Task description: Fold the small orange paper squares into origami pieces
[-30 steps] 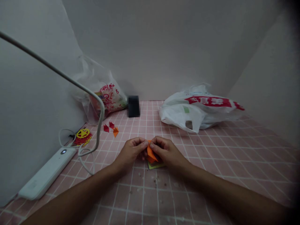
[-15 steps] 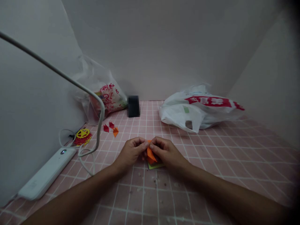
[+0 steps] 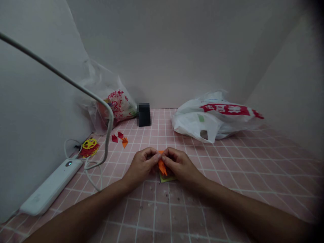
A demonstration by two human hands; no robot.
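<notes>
A folded piece of orange origami paper (image 3: 162, 167) is pinched between my two hands, its narrow points facing toward me. My left hand (image 3: 143, 163) grips its left side with thumb and fingers closed. On the other side my right hand (image 3: 178, 163) pinches it the same way, the thumbs almost touching at the top. Below the hands lies a yellow-green sheet of paper (image 3: 167, 178), partly covered. Farther off to the left sit two small red folded paper pieces (image 3: 114, 138) and an orange folded paper piece (image 3: 125, 142).
A white power strip (image 3: 52, 189) with looped cable lies at the left, near yellow and red gear-shaped pieces (image 3: 89, 145). A grey cable (image 3: 63, 77) hangs across the left. Plastic bags (image 3: 118, 101) (image 3: 217, 116) flank a dark upright object (image 3: 144, 114) at the back.
The orange paper between my hands has become narrower, its lower flap now drawn in to slim points. My hands have hardly moved.
</notes>
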